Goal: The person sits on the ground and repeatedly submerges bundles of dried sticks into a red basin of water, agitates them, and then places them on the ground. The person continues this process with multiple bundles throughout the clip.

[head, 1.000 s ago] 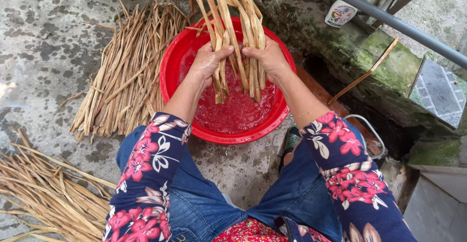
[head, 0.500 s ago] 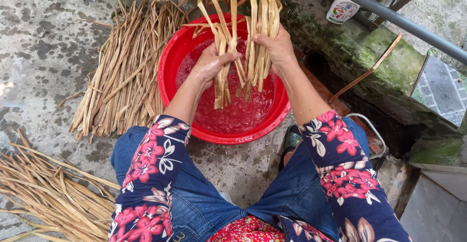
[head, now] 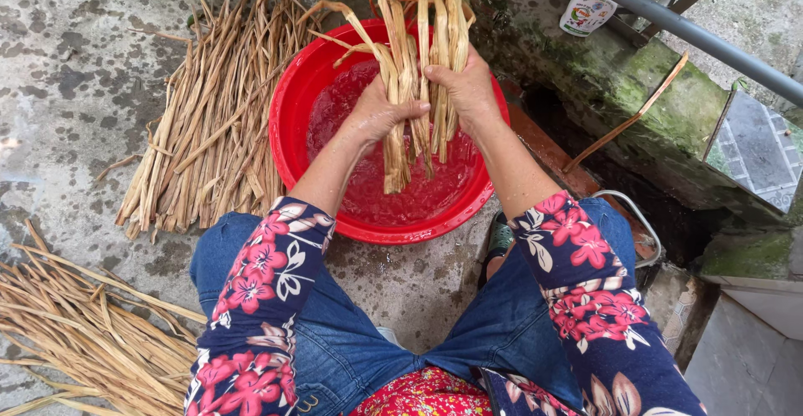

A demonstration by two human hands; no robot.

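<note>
gripping reed bundle [head: 414, 65] above red basin [head: 288, 123]; left hand [head: 376, 113], right hand [head: 470, 88] fingers curled

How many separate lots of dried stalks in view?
3. One bundle gripped by the left hand and right hand over the red basin; one pile left of the basin; one pile at bottom left, partly out of frame.
</note>
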